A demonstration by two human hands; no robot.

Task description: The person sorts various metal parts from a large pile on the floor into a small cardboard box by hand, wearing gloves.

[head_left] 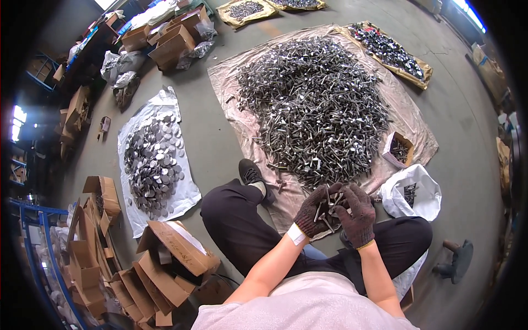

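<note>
My left hand (311,212) and my right hand (356,212) wear dark knit gloves and meet in front of me, above my knees. Together they clasp a bundle of long metal bolts (330,204) that stick out between the fingers. Just beyond my hands lies a big heap of the same bolts (316,107) on a pinkish plastic sheet (228,82) spread over the floor. I sit low with my legs apart, one dark shoe (250,173) resting at the sheet's near edge.
A white sheet (187,192) at my left carries a pile of round metal discs (151,162). A small open box (399,148) and a white sack (412,192) lie at my right. Flattened and open cardboard boxes (170,258) crowd the lower left; trays of parts (390,52) lie beyond.
</note>
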